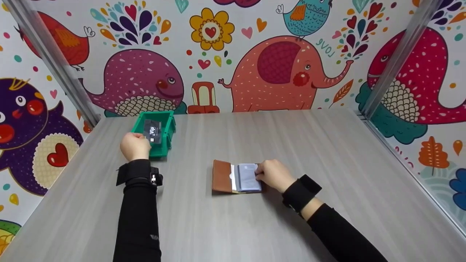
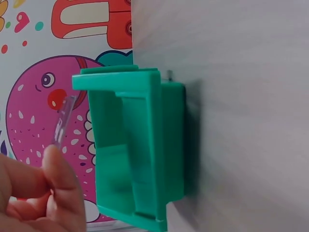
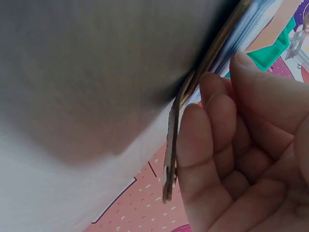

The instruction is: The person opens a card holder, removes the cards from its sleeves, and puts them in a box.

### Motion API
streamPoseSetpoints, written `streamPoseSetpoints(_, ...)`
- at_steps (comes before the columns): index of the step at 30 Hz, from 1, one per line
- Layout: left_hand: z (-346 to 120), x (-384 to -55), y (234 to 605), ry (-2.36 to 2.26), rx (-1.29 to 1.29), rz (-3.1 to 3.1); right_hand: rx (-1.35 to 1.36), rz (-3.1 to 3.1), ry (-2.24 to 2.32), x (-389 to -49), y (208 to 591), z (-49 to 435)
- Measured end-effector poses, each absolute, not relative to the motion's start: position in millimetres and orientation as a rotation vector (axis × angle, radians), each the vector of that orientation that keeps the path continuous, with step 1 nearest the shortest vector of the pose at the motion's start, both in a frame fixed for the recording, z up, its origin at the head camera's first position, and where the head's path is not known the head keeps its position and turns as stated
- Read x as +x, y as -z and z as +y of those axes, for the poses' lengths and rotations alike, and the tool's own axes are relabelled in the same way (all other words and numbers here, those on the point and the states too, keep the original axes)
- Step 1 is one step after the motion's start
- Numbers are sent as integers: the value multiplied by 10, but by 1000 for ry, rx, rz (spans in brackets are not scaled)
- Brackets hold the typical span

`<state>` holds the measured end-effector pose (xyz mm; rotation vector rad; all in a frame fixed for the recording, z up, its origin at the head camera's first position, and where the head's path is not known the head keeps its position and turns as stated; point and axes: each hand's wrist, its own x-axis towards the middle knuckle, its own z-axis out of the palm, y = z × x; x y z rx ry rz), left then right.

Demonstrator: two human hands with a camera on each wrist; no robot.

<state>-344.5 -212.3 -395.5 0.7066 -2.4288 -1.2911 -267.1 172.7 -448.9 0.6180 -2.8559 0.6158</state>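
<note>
My left hand (image 1: 135,146) pinches a dark card (image 1: 153,131) with "Vip" printed on it, over the green bin (image 1: 168,141). In the left wrist view the card (image 2: 63,121) appears nearly edge-on, rising from between thumb and fingers beside the bin (image 2: 173,140). A brown card wallet (image 1: 221,176) lies spread open on the table, its clear plastic sleeves (image 1: 248,178) facing up. At the right edge of those sleeves, my right hand (image 1: 275,175) pinches with thumb and forefinger. From the right wrist, the other fingers (image 3: 195,140) curl beside the wallet's cover (image 3: 171,150).
The pale wood-grain table (image 1: 196,222) extends around the wallet and bin. Behind it stands a wall (image 1: 207,72) printed with cartoon animals. Metal posts (image 1: 397,62) rise at both back corners.
</note>
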Motion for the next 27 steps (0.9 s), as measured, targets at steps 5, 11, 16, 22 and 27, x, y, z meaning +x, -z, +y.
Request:
streamPoseSetpoints(5, -2135, -3438, 3974, 1291, 677, -2413, 614, -2866, -615, -2671, 4483, 1717)
streamPoseSetpoints(11, -2134, -3435, 3983, 1271, 666, -2414, 587, -2874, -618, -2670, 4482, 1720)
streamPoseSetpoints(16, -2125, -3418, 3991, 1189, 644, -2450, 595, -2872, -616, -2670, 4482, 1725)
streamPoseSetpoints(22, -2120, -3389, 3991, 1162, 639, -2500, 625, -2859, -594, -2677, 4492, 1730)
streamPoseSetpoints(27, -2126, -3398, 3996, 1116, 602, -2526, 629, -2851, -583, -2678, 4497, 1731)
